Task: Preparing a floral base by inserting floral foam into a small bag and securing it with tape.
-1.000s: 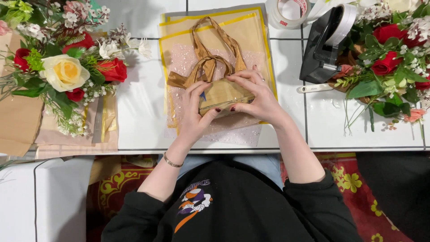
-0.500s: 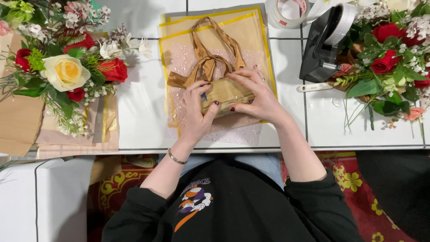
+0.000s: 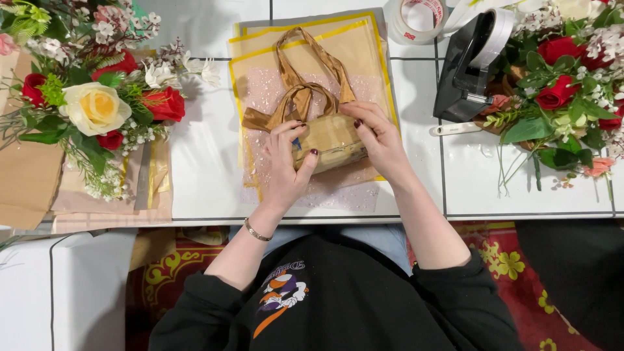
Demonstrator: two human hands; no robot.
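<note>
My left hand (image 3: pixel 286 169) and my right hand (image 3: pixel 380 140) both grip a small gold-wrapped bundle (image 3: pixel 331 138) held just above the table. A bronze ribbon (image 3: pixel 305 78) loops out of the bundle toward the far side. Under it lies a stack of clear and tan wrapping sheets with yellow borders (image 3: pixel 325 45). The left thumb and fingers pinch the bundle's left end, and the right fingers press on its top and right end. A thin bracelet circles the left wrist.
A bouquet of red roses and one cream rose (image 3: pixel 97 104) lies at the left on brown paper (image 3: pixel 26 175). Another red-rose bouquet (image 3: pixel 565 91) lies at the right. A black tape dispenser (image 3: pixel 471 65) and a tape roll (image 3: pixel 416 16) stand at the far right.
Both hands have shifted a little on the bundle, the left hand wrapping further round its left end. The bundle sits at nearly the same spot.
</note>
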